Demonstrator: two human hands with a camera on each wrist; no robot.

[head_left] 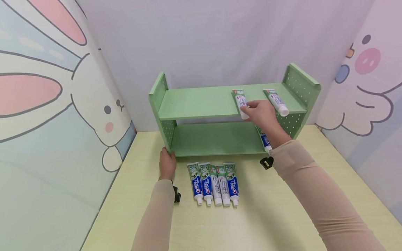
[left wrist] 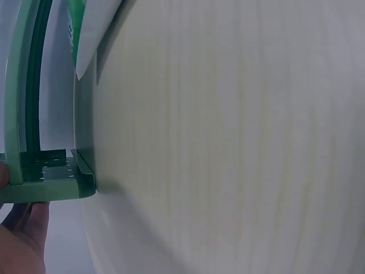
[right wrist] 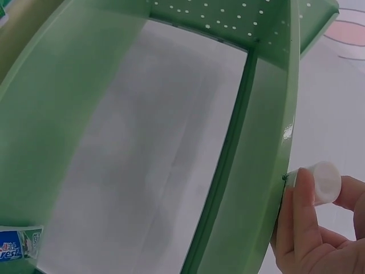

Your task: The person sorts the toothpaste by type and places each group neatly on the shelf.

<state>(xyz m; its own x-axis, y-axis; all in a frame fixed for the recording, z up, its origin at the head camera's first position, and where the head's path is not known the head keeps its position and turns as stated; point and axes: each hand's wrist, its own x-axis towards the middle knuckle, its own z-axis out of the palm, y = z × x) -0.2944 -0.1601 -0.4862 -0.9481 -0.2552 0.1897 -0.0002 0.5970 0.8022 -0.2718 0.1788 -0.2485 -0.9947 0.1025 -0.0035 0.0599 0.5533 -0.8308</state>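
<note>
A green two-tier shelf rack (head_left: 201, 103) stands on the table. My right hand (head_left: 263, 113) pinches a white-and-green toothpaste tube (head_left: 240, 99) near its cap; the tube lies on the upper tier, cap toward me. In the right wrist view, thumb and fingers sit around the white cap (right wrist: 328, 182). To its right lies another white-and-green tube (head_left: 277, 101), its cap past the tier's front edge. A blue-and-green toothpaste tube (head_left: 265, 139) on the lower tier is partly hidden by my right arm. My left hand (head_left: 167, 164) grips the rack's left side panel (left wrist: 45, 191) near the bottom.
Several toothpaste tubes, blue-and-green ones (head_left: 231, 183) and white-and-green ones (head_left: 223, 186), lie side by side on the pale wooden table (head_left: 213, 228) before the rack, caps toward me. Behind hangs a plain light curtain (head_left: 220, 42); cartoon-printed panels flank the table.
</note>
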